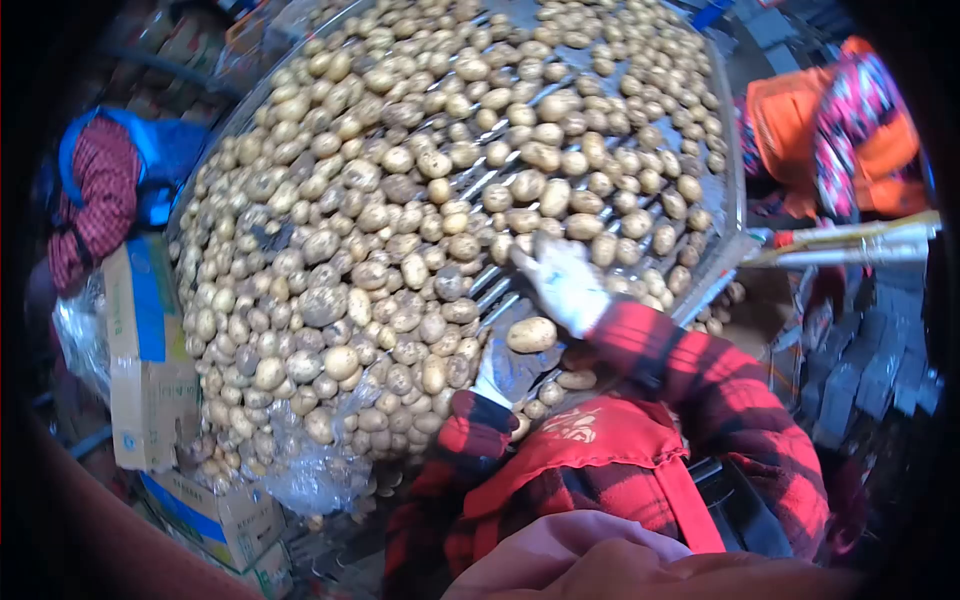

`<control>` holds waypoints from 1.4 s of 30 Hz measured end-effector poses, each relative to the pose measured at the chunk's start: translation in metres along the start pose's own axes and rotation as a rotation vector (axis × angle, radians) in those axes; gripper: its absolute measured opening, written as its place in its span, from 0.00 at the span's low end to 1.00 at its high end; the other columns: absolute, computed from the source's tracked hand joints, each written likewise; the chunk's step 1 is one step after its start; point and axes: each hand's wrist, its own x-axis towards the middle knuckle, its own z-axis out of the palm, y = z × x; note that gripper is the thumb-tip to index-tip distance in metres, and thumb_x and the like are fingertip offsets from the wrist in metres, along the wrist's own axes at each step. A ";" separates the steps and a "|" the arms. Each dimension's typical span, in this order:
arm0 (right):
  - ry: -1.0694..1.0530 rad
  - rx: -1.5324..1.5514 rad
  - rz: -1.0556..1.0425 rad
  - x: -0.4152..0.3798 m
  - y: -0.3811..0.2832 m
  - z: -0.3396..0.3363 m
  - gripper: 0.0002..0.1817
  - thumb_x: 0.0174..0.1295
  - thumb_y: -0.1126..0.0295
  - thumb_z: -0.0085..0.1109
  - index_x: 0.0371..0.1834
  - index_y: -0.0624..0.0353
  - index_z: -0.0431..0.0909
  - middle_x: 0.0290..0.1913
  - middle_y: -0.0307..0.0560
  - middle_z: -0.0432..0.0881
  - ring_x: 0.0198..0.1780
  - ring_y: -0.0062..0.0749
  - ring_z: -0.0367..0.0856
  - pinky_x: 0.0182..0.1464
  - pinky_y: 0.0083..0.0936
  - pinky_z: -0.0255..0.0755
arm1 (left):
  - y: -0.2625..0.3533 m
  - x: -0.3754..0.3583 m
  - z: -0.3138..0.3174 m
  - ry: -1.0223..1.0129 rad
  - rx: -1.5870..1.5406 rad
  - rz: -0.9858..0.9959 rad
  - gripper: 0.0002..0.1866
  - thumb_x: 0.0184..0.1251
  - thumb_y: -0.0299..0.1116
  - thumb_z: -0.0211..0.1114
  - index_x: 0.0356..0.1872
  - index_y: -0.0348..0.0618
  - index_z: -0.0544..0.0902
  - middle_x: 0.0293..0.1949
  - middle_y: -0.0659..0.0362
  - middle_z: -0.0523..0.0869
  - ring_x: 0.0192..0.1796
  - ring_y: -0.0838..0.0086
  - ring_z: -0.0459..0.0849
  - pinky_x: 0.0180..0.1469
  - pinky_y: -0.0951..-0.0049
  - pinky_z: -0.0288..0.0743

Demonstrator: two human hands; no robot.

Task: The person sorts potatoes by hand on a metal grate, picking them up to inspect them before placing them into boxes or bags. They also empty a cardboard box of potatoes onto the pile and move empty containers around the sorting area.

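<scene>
My left hand (507,374), in a white glove with a bluish palm, is turned up near my apron. A large pale potato (531,335) rests in it. Out over the sorting table, my right hand (565,285) wears a white, soiled glove. Its fingers are stretched toward the far left and look apart, touching or very near some potatoes (502,248); I see nothing held in them. Around both hands lies a broad heap of potatoes (405,270), some clean and yellow, others dark with dirt. Metal bars (492,288) show between them.
A raised metal edge (735,160) borders the table on the right. Cardboard boxes (150,400) and crumpled clear plastic (315,475) lie at the left. One person (105,185) stands left, another in an orange vest (790,115) right. Pale poles (850,245) jut out at right.
</scene>
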 end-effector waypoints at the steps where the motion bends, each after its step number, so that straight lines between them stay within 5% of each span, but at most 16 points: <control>1: 0.116 -0.047 0.024 0.006 0.001 0.026 0.21 0.65 0.70 0.56 0.63 0.56 0.77 0.48 0.56 0.80 0.48 0.53 0.82 0.46 0.48 0.75 | 0.022 0.006 -0.001 -0.056 -0.025 -0.062 0.22 0.63 0.27 0.72 0.58 0.41 0.78 0.49 0.58 0.86 0.47 0.69 0.85 0.50 0.68 0.83; 5: -0.100 -0.135 0.120 0.043 -0.007 0.040 0.22 0.67 0.71 0.53 0.65 0.58 0.74 0.52 0.61 0.80 0.49 0.56 0.83 0.49 0.47 0.78 | -0.006 -0.013 0.013 0.052 -0.366 -0.194 0.29 0.60 0.26 0.77 0.61 0.39 0.74 0.49 0.56 0.86 0.49 0.71 0.86 0.51 0.70 0.83; 9: -0.350 0.788 0.230 -0.001 0.000 -0.025 0.29 0.70 0.56 0.54 0.69 0.62 0.73 0.52 0.58 0.86 0.52 0.46 0.86 0.55 0.38 0.77 | -0.031 -0.025 0.024 0.237 -0.072 -0.087 0.33 0.61 0.23 0.77 0.65 0.36 0.71 0.55 0.54 0.84 0.54 0.69 0.85 0.54 0.70 0.83; 11: -0.635 1.439 0.164 -0.027 0.010 -0.013 0.24 0.74 0.58 0.56 0.69 0.57 0.73 0.37 0.44 0.79 0.37 0.25 0.76 0.42 0.25 0.73 | -0.007 -0.028 0.026 0.428 -0.406 -0.160 0.29 0.68 0.26 0.70 0.68 0.35 0.70 0.60 0.52 0.79 0.58 0.67 0.83 0.58 0.66 0.82; 14: -0.456 2.035 0.333 -0.097 0.004 -0.018 0.30 0.75 0.64 0.59 0.77 0.53 0.63 0.40 0.40 0.78 0.37 0.23 0.76 0.40 0.22 0.73 | 0.033 -0.024 0.047 0.555 -0.616 -0.211 0.24 0.77 0.33 0.63 0.69 0.35 0.71 0.67 0.49 0.75 0.62 0.63 0.80 0.64 0.60 0.79; 16: -0.321 2.069 0.459 -0.140 0.020 -0.021 0.33 0.73 0.68 0.62 0.80 0.52 0.61 0.52 0.41 0.80 0.46 0.26 0.81 0.49 0.24 0.77 | 0.035 -0.008 0.090 0.341 -0.169 -0.012 0.24 0.77 0.40 0.63 0.66 0.37 0.75 0.67 0.46 0.75 0.63 0.57 0.80 0.66 0.56 0.76; 17: -0.201 1.997 0.567 -0.169 0.033 -0.045 0.34 0.72 0.69 0.63 0.80 0.52 0.61 0.59 0.42 0.79 0.52 0.28 0.83 0.54 0.25 0.79 | 0.029 0.003 0.109 0.172 0.147 0.164 0.24 0.75 0.43 0.65 0.64 0.39 0.77 0.67 0.44 0.75 0.64 0.53 0.79 0.67 0.53 0.75; 18: -0.021 1.363 0.177 -0.198 0.063 -0.060 0.34 0.71 0.68 0.63 0.79 0.52 0.63 0.65 0.43 0.77 0.57 0.30 0.82 0.58 0.27 0.78 | 0.040 0.020 0.138 0.044 0.214 0.269 0.27 0.73 0.45 0.66 0.67 0.42 0.76 0.68 0.42 0.73 0.67 0.48 0.75 0.70 0.50 0.70; 20: 0.142 1.271 0.269 -0.246 0.097 -0.095 0.34 0.67 0.66 0.66 0.77 0.52 0.67 0.70 0.44 0.75 0.64 0.32 0.80 0.64 0.32 0.77 | 0.068 0.024 0.192 -0.143 0.318 0.365 0.33 0.70 0.49 0.67 0.72 0.47 0.72 0.71 0.39 0.68 0.73 0.41 0.66 0.75 0.45 0.61; 21: 0.144 1.805 0.763 -0.267 0.101 -0.109 0.35 0.65 0.64 0.68 0.76 0.52 0.69 0.71 0.45 0.75 0.65 0.33 0.79 0.65 0.34 0.76 | 0.077 0.018 0.206 -0.205 0.360 0.356 0.36 0.68 0.51 0.67 0.75 0.50 0.69 0.73 0.39 0.65 0.76 0.38 0.61 0.76 0.44 0.57; 23: 0.234 1.420 1.063 -0.311 0.136 -0.106 0.36 0.60 0.64 0.68 0.74 0.52 0.71 0.70 0.51 0.76 0.66 0.42 0.79 0.68 0.39 0.73 | 0.088 0.011 0.205 -0.526 0.396 0.404 0.39 0.69 0.51 0.65 0.78 0.53 0.64 0.77 0.40 0.60 0.80 0.39 0.55 0.79 0.42 0.51; 26: 0.094 -0.138 1.011 -0.342 0.149 -0.073 0.33 0.57 0.65 0.68 0.69 0.53 0.75 0.67 0.60 0.77 0.65 0.57 0.78 0.67 0.41 0.74 | 0.057 -0.003 0.178 -0.696 0.152 0.117 0.31 0.74 0.46 0.63 0.74 0.47 0.71 0.73 0.43 0.71 0.76 0.51 0.67 0.78 0.53 0.60; 31: 0.338 0.197 0.376 -0.237 0.082 -0.042 0.26 0.61 0.69 0.66 0.65 0.57 0.78 0.67 0.56 0.77 0.64 0.53 0.78 0.66 0.47 0.72 | 0.024 -0.051 0.086 -0.307 -0.004 -0.319 0.20 0.76 0.33 0.60 0.64 0.37 0.80 0.61 0.49 0.84 0.64 0.64 0.82 0.71 0.66 0.71; 35: 0.326 0.158 0.019 -0.122 0.047 -0.042 0.28 0.58 0.69 0.66 0.64 0.56 0.78 0.64 0.54 0.78 0.64 0.50 0.77 0.65 0.43 0.72 | -0.005 -0.116 0.043 0.066 -0.021 -0.355 0.16 0.80 0.31 0.58 0.62 0.37 0.81 0.59 0.51 0.85 0.63 0.64 0.82 0.69 0.65 0.73; 39: -0.217 -0.109 -0.033 -0.023 0.039 -0.006 0.20 0.52 0.69 0.69 0.51 0.52 0.88 0.59 0.54 0.84 0.55 0.46 0.87 0.59 0.42 0.78 | -0.003 -0.131 0.036 0.133 0.017 -0.379 0.17 0.79 0.31 0.59 0.63 0.39 0.81 0.59 0.51 0.86 0.63 0.65 0.82 0.68 0.64 0.73; 42: -0.517 0.171 0.034 0.018 0.055 -0.031 0.21 0.57 0.60 0.64 0.52 0.55 0.87 0.46 0.59 0.90 0.49 0.51 0.89 0.51 0.40 0.82 | 0.004 -0.123 0.037 0.004 0.235 -0.344 0.17 0.78 0.33 0.60 0.62 0.42 0.82 0.60 0.50 0.86 0.64 0.59 0.83 0.68 0.62 0.74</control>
